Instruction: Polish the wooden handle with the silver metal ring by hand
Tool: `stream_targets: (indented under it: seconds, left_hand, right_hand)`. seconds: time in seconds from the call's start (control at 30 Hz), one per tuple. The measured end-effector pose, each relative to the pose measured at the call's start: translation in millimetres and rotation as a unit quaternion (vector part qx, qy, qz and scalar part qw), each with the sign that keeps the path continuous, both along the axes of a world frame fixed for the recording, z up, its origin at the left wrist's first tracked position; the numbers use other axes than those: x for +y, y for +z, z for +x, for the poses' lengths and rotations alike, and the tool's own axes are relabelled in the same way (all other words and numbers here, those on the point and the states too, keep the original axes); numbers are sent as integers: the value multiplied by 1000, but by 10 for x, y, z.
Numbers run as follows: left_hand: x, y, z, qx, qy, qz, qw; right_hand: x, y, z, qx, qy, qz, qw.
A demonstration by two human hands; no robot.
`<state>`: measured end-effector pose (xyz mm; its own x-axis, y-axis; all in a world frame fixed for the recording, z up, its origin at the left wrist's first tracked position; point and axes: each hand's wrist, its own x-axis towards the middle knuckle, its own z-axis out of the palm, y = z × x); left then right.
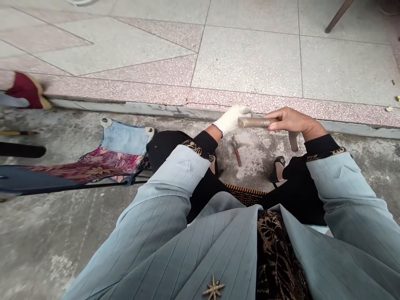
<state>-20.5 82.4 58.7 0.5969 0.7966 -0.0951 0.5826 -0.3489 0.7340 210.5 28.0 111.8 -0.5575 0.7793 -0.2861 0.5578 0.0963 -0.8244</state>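
Note:
My left hand point(233, 120) wears a white knitted glove. Its fingers are curled beside the near end of the stick, and whatever lies inside them is hidden. Bare, my right hand point(289, 120) is closed around a brown, wooden-looking stick point(254, 122) with shiny wire-like binding, held level above the ground and pointing toward the glove. A tan-brown piece point(293, 141) hangs below my right palm; I cannot tell whether it belongs to the stick. On the concrete between my feet lies a small hammer-like tool point(236, 151) with a reddish-brown handle.
A low terrazzo step point(246, 81) runs across in front of me. At left stands a folding chair point(93, 164) with blue and floral cloth. Another person's red shoe point(28, 91) rests near the step edge. A woven seat point(245, 194) is under me. A furniture leg point(339, 16) stands upper right.

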Motion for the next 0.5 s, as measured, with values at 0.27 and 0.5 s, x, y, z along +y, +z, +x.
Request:
stream_targets:
  seconds: [0.27,0.5]
  left_hand:
    - [-237,-100,92,-56,-95,-68,992]
    - [-425,-88,112,68,-174,31,982]
  right_hand:
    - [70,-76,85,-57,-147,72,985]
    - [211,-277,127,-322,-172,142,920]
